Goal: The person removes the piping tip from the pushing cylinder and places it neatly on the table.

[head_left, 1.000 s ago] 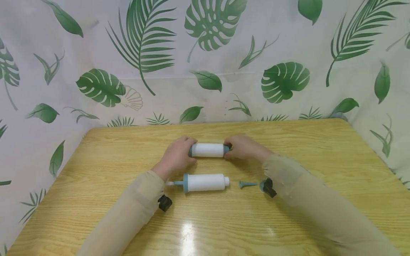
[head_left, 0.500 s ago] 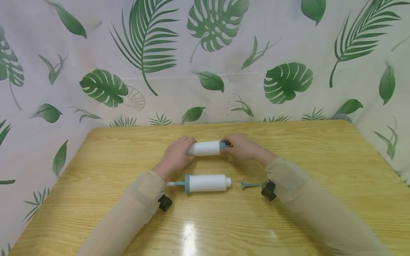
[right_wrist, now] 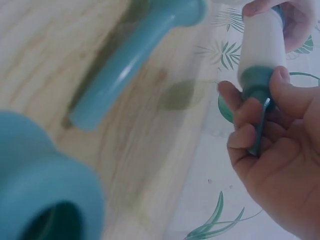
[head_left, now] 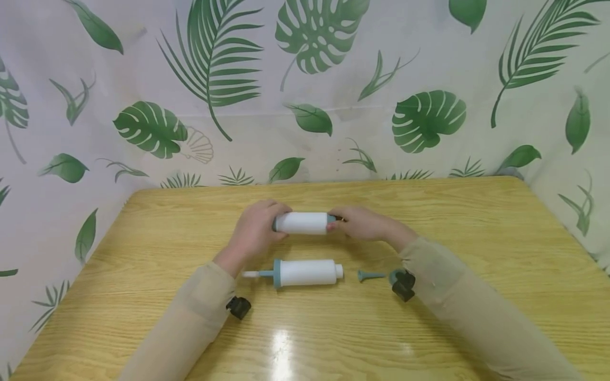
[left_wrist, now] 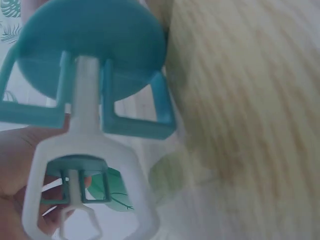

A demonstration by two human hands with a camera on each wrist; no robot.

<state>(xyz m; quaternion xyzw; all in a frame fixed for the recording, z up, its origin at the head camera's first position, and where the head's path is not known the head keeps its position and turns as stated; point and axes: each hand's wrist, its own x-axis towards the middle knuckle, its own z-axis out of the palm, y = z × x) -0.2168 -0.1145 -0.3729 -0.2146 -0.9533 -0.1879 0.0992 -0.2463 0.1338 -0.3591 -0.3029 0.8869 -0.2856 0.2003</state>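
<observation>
My left hand point(head_left: 252, 227) grips the left end of a white icing syringe point(head_left: 305, 223) with teal end parts, lying sideways above the table's far half. At its other end, my right hand point(head_left: 364, 222) pinches the teal nozzle point(right_wrist: 258, 82) between thumb and fingers. A second white icing syringe point(head_left: 307, 272) lies on the table nearer the body; its teal flange with side loops point(left_wrist: 100, 45) and white ring plunger loom close in the left wrist view. Behind it there shows the held syringe's smaller ring plunger point(left_wrist: 75, 207).
On the wooden table point(head_left: 305, 333) a loose teal nozzle point(head_left: 370, 275) lies right of the second syringe. Beside it a rounder, hollow teal piece point(right_wrist: 60, 185) is partly covered by the right wrist camera point(head_left: 403, 286). A leaf-patterned cloth point(head_left: 257, 137) stands behind the table.
The held syringe tilted up slightly at its right end and is level again, shifted a little left with both hands. The right-hand fingers have changed position on the nozzle. Things on the table stay put.
</observation>
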